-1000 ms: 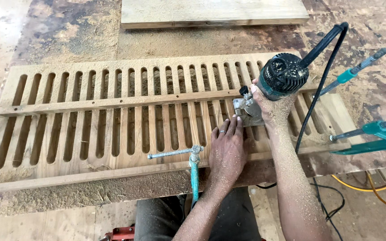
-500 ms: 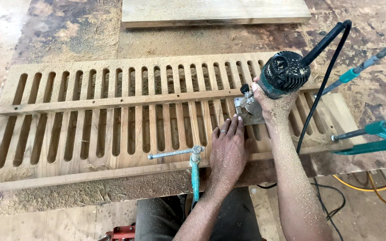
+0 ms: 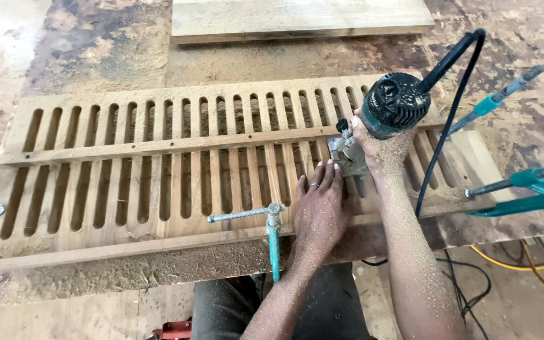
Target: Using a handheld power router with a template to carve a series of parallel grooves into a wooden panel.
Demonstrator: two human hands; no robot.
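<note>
1. Nearest the camera: the person's dark trousers point(image 3: 322, 308) at the bench edge, both forearms dusted with sawdust. A red object point(image 3: 172, 330) showed low at the frame bottom; kind unclear.
2. Teal bar clamp point(image 3: 273, 236) stood at the near edge, its steel handle pointing left, pinning the slotted wooden panel point(image 3: 158, 170) to the bench just left of the left wrist.
3. Left hand point(image 3: 320, 204) lay flat on the panel, palm down, fingers together and extended, holding nothing; a ring on one finger. Its fingertips touched the metal base of the router.
4. Right hand point(image 3: 382, 151) was wrapped around the body of the trim router point(image 3: 393, 106), closed on it. Router: black ribbed cap speckled with dust, teal-grey body, bright metal base sitting on the panel toward its right end.
5. Black cord point(image 3: 442, 132) arched from the router cap down over the near edge, crossing the panel's right end.
6. Panel: pale brown timber, long rows of narrow round-ended slots, a thin batten point(image 3: 158, 146) lying lengthwise across the middle.
7. Right side: two more teal clamps point(image 3: 530, 186), one farther back; yellow hose point(image 3: 524, 264) on the floor.
8. Far: a plain plank point(image 3: 300, 19) lay on the worn, sawdust-strewn bench top point(image 3: 96, 50).
</note>
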